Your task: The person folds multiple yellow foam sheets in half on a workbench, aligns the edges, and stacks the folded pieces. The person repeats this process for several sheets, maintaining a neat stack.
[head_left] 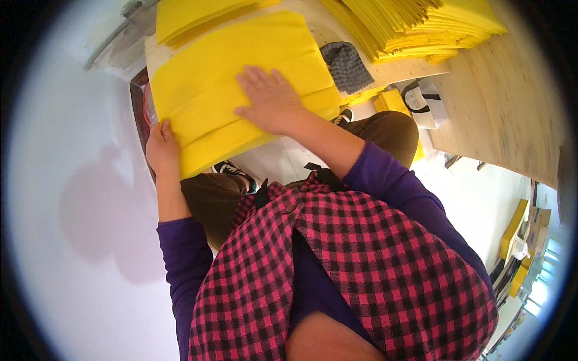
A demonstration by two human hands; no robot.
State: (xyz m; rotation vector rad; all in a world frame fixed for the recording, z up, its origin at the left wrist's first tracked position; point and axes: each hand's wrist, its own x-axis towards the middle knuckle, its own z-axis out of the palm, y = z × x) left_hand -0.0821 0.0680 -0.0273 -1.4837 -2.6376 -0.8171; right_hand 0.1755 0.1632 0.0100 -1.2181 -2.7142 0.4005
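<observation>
We see yellow cloth (198, 78) lying in layers on a pale wooden tabletop (394, 73), left of centre in the upper half of the frame. The right hand (271, 103) lies palm down on it, wide open with fingers spread, pressing no more than the surface and grasping nothing. The left hand (162, 150) is at the cloth's lower-left edge with its fingers bent (whether it pinches the layers or simply rests there, we cannot tell).

Beyond it, another yellow pile (201, 15) sits at the top left, and a taller stack of yellow sheets (415, 33) fills the top right. Between that stack and the cloth we find a grey ribbed fabric (347, 67). To the right of the knees is a white bag (430, 114) with black handles, near a wooden panel (500, 108). Along the right rim, the boxes (539, 222) are too small and blurred for us to read any label.
</observation>
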